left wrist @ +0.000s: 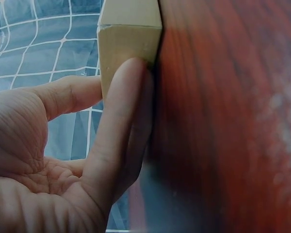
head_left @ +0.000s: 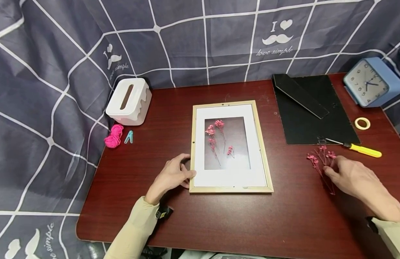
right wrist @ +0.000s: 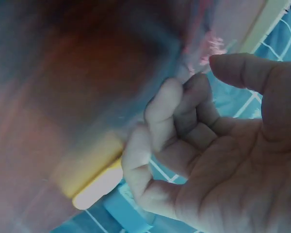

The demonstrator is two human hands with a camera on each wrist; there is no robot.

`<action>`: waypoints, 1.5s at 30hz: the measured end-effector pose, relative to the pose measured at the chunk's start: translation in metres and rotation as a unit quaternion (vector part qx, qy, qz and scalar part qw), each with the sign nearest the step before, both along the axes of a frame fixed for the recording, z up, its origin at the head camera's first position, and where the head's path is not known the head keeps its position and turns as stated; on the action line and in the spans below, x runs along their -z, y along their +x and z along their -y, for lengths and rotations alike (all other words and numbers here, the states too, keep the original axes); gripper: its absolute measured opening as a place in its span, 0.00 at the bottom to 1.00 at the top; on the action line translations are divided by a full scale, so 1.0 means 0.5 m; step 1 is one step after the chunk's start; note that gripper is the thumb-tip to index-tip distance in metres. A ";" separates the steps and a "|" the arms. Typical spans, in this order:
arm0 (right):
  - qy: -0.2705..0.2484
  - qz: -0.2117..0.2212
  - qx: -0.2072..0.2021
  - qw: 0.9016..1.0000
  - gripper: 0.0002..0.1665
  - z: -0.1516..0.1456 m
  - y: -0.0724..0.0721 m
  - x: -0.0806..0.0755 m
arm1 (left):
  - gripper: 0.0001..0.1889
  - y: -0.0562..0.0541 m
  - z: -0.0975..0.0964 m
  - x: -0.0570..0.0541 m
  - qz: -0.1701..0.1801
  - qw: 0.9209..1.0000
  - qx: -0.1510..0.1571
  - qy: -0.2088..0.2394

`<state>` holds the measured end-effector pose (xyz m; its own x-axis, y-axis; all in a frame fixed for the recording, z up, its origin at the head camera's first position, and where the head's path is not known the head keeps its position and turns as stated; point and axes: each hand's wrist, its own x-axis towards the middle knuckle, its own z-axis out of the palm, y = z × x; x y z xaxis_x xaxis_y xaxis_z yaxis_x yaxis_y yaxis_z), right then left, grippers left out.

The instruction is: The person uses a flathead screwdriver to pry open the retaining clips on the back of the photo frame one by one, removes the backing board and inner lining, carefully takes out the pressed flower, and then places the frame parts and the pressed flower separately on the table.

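Observation:
My left hand holds the left edge of a light wooden picture frame, thumb on its top and other fingers against its side. In the left wrist view the fingers meet the wooden side close over the table. Inside the frame, a white mat surrounds several pink dried flower sprigs. My right hand is beside a loose pink dried flower sprig on the table. Its thumb and index finger stand apart near the stems, the other fingers loosely bent.
A black backing board with its stand lies at the back right. Near it are a yellow-handled screwdriver, a tape roll and a blue clock. At left are a white tissue box, pink yarn and a blue clip.

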<state>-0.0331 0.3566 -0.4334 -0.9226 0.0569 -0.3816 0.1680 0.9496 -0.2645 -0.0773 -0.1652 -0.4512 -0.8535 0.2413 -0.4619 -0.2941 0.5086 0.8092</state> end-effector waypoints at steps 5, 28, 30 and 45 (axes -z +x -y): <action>-0.037 -0.096 0.014 0.995 0.16 0.052 -0.008 -0.028 | 0.38 -0.001 0.005 0.002 0.002 1.000 0.002 0.003; -0.161 -0.122 -0.167 0.965 0.10 0.411 -0.213 -0.069 | 0.38 -0.007 0.003 0.000 0.004 1.000 0.007 -0.005; -0.161 -0.109 -0.180 0.964 0.13 0.431 -0.232 -0.056 | 0.38 -0.008 0.002 0.000 0.003 1.000 0.007 -0.005; -0.135 -0.005 -0.178 0.975 0.29 0.486 -0.359 0.085 | 0.38 -0.008 0.006 0.006 0.005 1.000 0.003 0.000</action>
<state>-0.2124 0.1136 -0.4760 -0.8687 -0.3698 -0.3295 -0.1639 0.8424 -0.5134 -0.0816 -0.1680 -0.4542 -0.8471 0.2459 -0.4712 -0.3003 0.5101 0.8060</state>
